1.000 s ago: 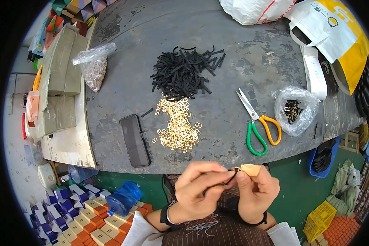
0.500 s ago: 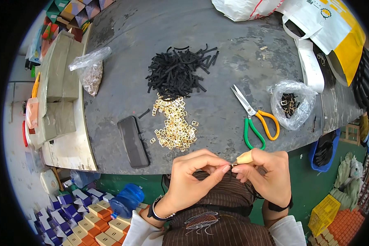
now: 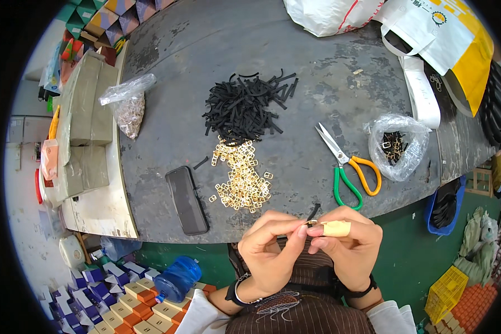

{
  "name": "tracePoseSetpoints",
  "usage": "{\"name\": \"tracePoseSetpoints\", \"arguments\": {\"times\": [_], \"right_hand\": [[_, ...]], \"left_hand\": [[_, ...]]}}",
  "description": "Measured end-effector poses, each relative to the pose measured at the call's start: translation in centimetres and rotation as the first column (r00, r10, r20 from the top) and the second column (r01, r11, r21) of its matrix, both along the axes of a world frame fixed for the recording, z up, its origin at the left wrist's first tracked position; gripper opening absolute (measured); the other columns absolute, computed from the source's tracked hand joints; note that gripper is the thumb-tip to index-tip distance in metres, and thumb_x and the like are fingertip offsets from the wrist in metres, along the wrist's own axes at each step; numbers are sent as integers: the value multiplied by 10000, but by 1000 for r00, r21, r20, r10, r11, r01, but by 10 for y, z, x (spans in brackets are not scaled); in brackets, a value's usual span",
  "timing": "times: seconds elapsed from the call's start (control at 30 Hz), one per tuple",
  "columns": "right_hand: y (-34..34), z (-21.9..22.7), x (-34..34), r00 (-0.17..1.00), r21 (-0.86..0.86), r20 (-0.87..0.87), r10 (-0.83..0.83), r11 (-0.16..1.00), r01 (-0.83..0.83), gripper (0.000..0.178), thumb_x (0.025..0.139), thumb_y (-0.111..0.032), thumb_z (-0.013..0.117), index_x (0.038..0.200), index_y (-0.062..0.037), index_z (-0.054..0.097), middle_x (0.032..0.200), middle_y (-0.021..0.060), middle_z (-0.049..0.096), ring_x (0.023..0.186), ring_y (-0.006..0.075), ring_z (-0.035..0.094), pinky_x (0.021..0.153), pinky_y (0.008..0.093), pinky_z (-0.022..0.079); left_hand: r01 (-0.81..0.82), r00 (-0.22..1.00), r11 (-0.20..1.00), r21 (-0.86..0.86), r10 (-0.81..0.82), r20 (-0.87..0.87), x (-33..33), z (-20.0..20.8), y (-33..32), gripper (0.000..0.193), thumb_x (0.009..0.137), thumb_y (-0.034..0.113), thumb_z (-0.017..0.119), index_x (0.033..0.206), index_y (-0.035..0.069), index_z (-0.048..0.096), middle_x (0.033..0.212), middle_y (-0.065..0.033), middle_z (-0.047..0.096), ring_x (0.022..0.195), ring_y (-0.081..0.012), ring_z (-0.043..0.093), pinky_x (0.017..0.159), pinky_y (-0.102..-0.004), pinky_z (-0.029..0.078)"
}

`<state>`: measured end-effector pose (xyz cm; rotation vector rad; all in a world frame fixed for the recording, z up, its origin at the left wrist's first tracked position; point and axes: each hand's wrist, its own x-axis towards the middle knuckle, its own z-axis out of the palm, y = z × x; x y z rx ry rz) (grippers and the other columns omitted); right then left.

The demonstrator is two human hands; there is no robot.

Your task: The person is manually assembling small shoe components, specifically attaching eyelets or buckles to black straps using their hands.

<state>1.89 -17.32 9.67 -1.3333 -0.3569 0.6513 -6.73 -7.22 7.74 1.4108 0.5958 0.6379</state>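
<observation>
My left hand (image 3: pixel 271 247) pinches a small gold buckle (image 3: pixel 310 222) between thumb and forefinger, just over the table's near edge. Close against it, my right hand (image 3: pixel 348 245) is closed on a short black strip (image 3: pixel 315 210); the strip's free end sticks up past the fingertips. How the strip runs through the buckle is mostly hidden by the fingers. Yellow tape (image 3: pixel 337 228) wraps a right finger. Ahead of my hands lie a pile of gold buckles (image 3: pixel 242 186) and, behind it, a heap of black strips (image 3: pixel 242 108).
Scissors (image 3: pixel 345 161) with green and orange handles lie right of the buckles, beside a plastic bag (image 3: pixel 414 158) of black-and-gold pieces. A phone (image 3: pixel 185 200) lies left, below another filled bag (image 3: pixel 131 114). Carrier bags (image 3: pixel 428 39) stand far right.
My right hand has turned and come slightly left. The black strip's end now shows above the fingertips. The whole view has shifted a little, with the table things lower.
</observation>
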Motion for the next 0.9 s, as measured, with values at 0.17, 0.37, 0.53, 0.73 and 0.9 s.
{"name": "tracePoseSetpoints", "arguments": {"times": [0.17,0.37,0.53,0.73,0.9], "right_hand": [[2,-9,-7,982,181,-169,-83,977,114,295,735,100,711,1001,38,602,869,113,609,672,127,615,580,206,504],[8,-1,-9,950,106,-235,-204,967,233,420,748,101,699,1092,40,465,857,113,594,663,116,613,584,211,511],[4,-5,-13,985,79,-6,-175,981,175,421,749,82,709,1112,54,498,863,119,610,688,121,626,617,213,511],[4,-6,-13,989,59,53,-141,989,138,437,733,55,738,1115,65,526,858,107,616,700,117,629,643,207,504],[4,-2,-5,992,38,-95,-86,995,90,361,752,53,720,1077,80,565,865,104,607,691,109,625,631,199,497]], "left_hand": [[20,999,989,145,-27,47,1,-2,0,185,745,-95,678,918,-29,680,845,-111,641,663,-106,577,586,-216,459],[68,998,982,178,-66,-21,-2,8,1,94,778,-33,663,872,-32,654,837,-120,620,733,-152,576,642,-242,452],[70,997,980,188,-66,-29,-3,11,1,100,767,-42,667,865,-34,651,816,-117,619,718,-149,574,639,-244,449],[53,997,979,195,-63,47,-2,3,1,164,735,-105,681,885,-42,662,826,-120,635,640,-104,579,553,-205,456],[90,993,975,201,-103,56,-3,5,2,168,734,-104,677,888,-40,660,826,-116,632,636,-104,573,558,-203,451]]}}
